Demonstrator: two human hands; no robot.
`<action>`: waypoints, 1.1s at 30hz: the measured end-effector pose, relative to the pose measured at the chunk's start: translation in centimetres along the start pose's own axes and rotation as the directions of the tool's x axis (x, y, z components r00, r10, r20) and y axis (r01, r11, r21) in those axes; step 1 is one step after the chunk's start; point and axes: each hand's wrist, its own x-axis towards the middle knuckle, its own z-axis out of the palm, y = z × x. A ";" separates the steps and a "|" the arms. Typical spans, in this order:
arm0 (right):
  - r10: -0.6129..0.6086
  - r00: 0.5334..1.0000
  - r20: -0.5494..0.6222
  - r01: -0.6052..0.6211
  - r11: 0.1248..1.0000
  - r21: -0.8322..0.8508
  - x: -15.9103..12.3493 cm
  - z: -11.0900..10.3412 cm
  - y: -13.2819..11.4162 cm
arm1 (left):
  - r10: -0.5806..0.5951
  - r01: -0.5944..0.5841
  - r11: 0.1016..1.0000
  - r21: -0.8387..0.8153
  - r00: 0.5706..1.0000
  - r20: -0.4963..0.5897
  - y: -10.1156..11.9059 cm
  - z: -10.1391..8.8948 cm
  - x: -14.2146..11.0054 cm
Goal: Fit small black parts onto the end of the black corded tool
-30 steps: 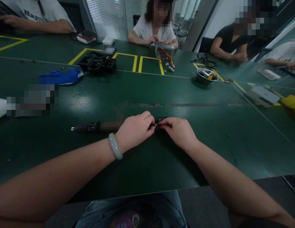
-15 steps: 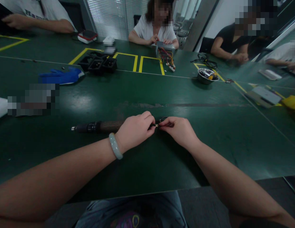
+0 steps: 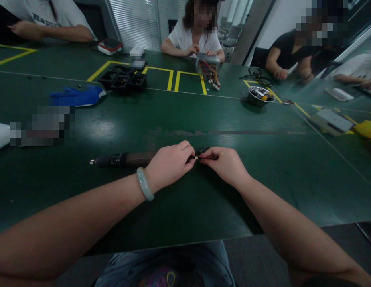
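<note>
My left hand [image 3: 172, 164], with a pale green bangle on its wrist, is closed in a pinch on a small dark piece that ends in a tiny brass-coloured ring [image 3: 196, 158]. Just right of that ring, my right hand [image 3: 224, 162] has its thumb and fingertips pressed together. What lies between them is too small to make out. Behind my left hand an electric screwdriver [image 3: 134, 159] lies on the table, its metal tip pointing left and its right end hidden. A short dark cord [image 3: 205, 150] shows beyond my right fingertips.
On the green table [image 3: 185, 215] lie a blue glove [image 3: 74, 96], black trays [image 3: 125, 79] and a metal bowl of small parts [image 3: 260, 96]. Across it, a person handles a metal box with coloured wires [image 3: 208, 63]. Other people sit at the far side.
My hands stay nearly in place, with the brass-coloured ring turned slightly between them. At the far right, a person's hands have moved apart.
</note>
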 end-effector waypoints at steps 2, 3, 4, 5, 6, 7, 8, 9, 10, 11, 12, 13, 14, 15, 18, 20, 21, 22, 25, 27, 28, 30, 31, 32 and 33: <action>-0.006 1.000 -0.009 0.006 1.000 -0.022 -0.1 -0.1 -0.1 | 0.004 -0.004 1.000 -0.010 1.000 0.002 -0.1 0.0 0.0; -0.010 1.000 -0.009 0.009 0.999 -0.033 -0.1 -0.1 -0.2 | 0.007 -0.007 1.000 -0.017 1.000 0.005 -0.1 0.0 0.0; -0.014 1.000 -0.010 0.014 0.999 -0.043 -0.1 -0.1 -0.2 | 0.009 -0.009 1.000 -0.024 1.000 0.007 -0.1 -0.1 0.0; -0.019 1.000 -0.006 0.018 0.999 -0.049 -0.1 -0.1 -0.3 | 0.010 -0.010 1.000 -0.030 1.000 0.008 -0.1 -0.1 -0.1; -0.022 1.000 -0.002 0.022 0.999 -0.049 -0.2 -0.1 -0.3 | 0.009 -0.009 0.999 -0.033 1.000 0.009 -0.1 -0.1 -0.1; -0.024 1.000 0.003 0.024 0.999 -0.042 -0.2 -0.1 -0.3 | 0.008 -0.008 0.999 -0.035 1.000 0.010 -0.1 0.0 -0.1; -0.023 1.000 0.009 0.023 0.999 -0.030 -0.2 -0.1 -0.2 | 0.007 -0.006 0.999 -0.035 1.000 0.009 -0.1 0.0 -0.1; -0.021 1.000 0.013 0.021 1.000 -0.015 -0.2 -0.1 -0.2 | 0.005 -0.005 0.999 -0.034 1.000 0.008 -0.1 0.0 -0.1; -0.019 1.000 0.017 0.019 1.000 0.001 -0.2 -0.1 -0.2 | 0.006 -0.006 0.999 -0.031 1.000 0.009 -0.1 0.0 -0.1; -0.019 1.000 0.022 0.019 1.000 0.014 -0.1 -0.1 -0.2 | 0.007 -0.007 1.000 -0.028 1.000 0.008 -0.1 0.0 0.0; -0.022 0.999 0.025 0.021 1.000 0.022 -0.1 -0.1 -0.1 | 0.009 -0.009 1.000 -0.025 1.000 0.007 -0.1 0.1 0.0; -0.027 0.999 0.026 0.026 0.999 0.026 -0.1 0.0 -0.1 | 0.010 -0.010 1.000 -0.023 1.000 0.007 -0.1 0.1 0.0; -0.032 0.999 0.025 0.031 0.999 0.027 0.0 0.0 -0.1 | 0.012 -0.012 1.000 -0.022 1.000 0.007 -0.1 0.1 0.0; -0.036 0.999 0.020 0.035 0.999 0.026 0.0 0.1 0.0 | 0.014 -0.013 1.000 -0.023 1.000 0.008 -0.1 0.1 0.0; -0.031 1.000 -0.001 0.031 0.999 0.030 0.1 0.3 0.0 | 0.018 -0.018 0.999 -0.028 1.000 0.012 -0.2 0.1 0.1; -0.019 1.000 -0.017 0.020 0.999 0.034 0.1 0.4 0.0 | 0.022 -0.022 0.999 -0.026 1.000 0.016 -0.2 0.0 0.1; -0.018 0.999 -0.028 0.018 0.999 0.032 0.1 0.4 -0.1 | 0.024 -0.024 0.999 -0.024 1.000 0.020 -0.2 0.0 0.1; -0.023 0.999 -0.039 0.023 1.000 0.020 0.1 0.4 -0.2 | 0.028 -0.027 0.999 -0.025 0.999 0.024 -0.2 0.0 0.1; -0.070 0.996 -0.055 0.067 0.996 -0.052 0.0 0.3 -0.6 | 0.033 -0.032 0.999 -0.031 0.999 0.033 -0.2 0.0 0.1; -0.095 0.994 -0.045 0.090 0.991 -0.099 0.0 0.2 -0.8 | 0.034 -0.033 0.999 -0.030 0.999 0.033 -0.2 0.0 0.1; -0.099 0.994 -0.039 0.094 0.989 -0.117 0.0 0.3 -0.9 | 0.034 -0.033 0.999 -0.027 0.999 0.032 -0.2 0.0 0.1; -0.109 0.994 -0.020 0.105 0.983 -0.154 0.1 0.4 -0.9 | 0.037 -0.036 0.999 -0.016 0.999 0.033 -0.2 0.1 0.1; -0.120 0.993 -0.009 0.116 0.976 -0.183 0.1 0.5 -0.8 | 0.040 -0.040 0.999 -0.011 0.998 0.037 -0.2 0.0 0.1; -0.135 0.991 0.000 0.132 0.967 -0.218 0.2 0.6 -0.8 | 0.044 -0.044 0.999 -0.007 0.998 0.041 -0.2 0.0 0.1; -0.153 0.988 0.006 0.150 0.955 -0.257 0.2 0.6 -0.8 | 0.046 -0.046 0.999 -0.002 0.998 0.042 -0.2 0.0 0.2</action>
